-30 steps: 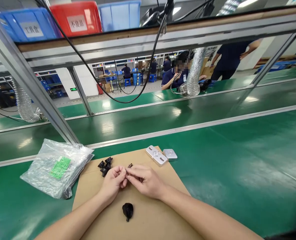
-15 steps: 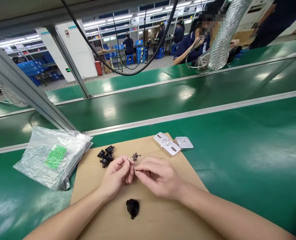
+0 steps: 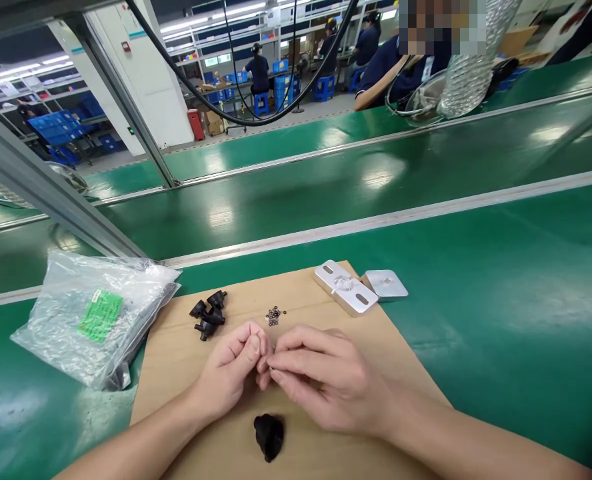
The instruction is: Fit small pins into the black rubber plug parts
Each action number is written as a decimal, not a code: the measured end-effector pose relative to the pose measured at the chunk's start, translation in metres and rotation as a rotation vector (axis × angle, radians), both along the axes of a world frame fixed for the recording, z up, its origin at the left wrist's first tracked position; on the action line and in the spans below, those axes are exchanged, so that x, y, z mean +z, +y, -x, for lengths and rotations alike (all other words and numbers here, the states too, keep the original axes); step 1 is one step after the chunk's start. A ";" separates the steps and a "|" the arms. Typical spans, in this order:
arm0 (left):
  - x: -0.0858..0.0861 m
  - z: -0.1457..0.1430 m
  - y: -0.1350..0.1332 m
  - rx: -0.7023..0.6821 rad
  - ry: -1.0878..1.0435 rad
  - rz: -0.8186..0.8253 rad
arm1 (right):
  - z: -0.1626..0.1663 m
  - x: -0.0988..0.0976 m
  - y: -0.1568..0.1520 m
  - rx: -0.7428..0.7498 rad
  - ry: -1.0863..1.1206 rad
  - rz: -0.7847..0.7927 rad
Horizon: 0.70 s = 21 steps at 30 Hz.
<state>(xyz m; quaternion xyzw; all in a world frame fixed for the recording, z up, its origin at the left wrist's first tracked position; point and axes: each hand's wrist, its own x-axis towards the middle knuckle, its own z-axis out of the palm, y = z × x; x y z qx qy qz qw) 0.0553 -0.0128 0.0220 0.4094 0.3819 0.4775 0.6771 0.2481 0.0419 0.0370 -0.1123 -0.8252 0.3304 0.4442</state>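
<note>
My left hand (image 3: pixel 237 363) is closed, thumb pressed on the curled index finger; whatever it may hold is hidden. Touching or nearly touching its fingertips, my right hand (image 3: pixel 321 380) pinches a tiny dark piece (image 3: pixel 271 368) between thumb and forefinger. Its exact shape is too small to make out. Just beyond the hands lies a loose pile of small dark rings (image 3: pixel 275 316). Nearer to me, a single black funnel-shaped part (image 3: pixel 269 437) rests on its side on the brown cardboard sheet (image 3: pixel 216 443). Several similar black parts (image 3: pixel 209 315) are clustered beyond my left hand.
A silver slotted metal block (image 3: pixel 346 288) and a smaller silver block (image 3: pixel 387 283) sit at the sheet's far right corner. On the left lies a clear plastic bag (image 3: pixel 141 287) with a green label. A metal post (image 3: pixel 61 180) slants behind it. A co-worker (image 3: pixel 383 83) sits across the green bench.
My view has shifted slightly, so the hands and parts appear a little lower. Both hands stay together, the right still pinching the tiny dark piece.
</note>
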 end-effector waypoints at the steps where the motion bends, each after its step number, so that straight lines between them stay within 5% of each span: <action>1: 0.000 0.000 0.000 0.001 0.001 0.000 | 0.000 0.000 0.000 -0.008 -0.007 -0.019; 21: 0.003 -0.002 -0.002 -0.026 0.036 -0.004 | -0.002 -0.005 -0.003 -0.085 0.044 -0.067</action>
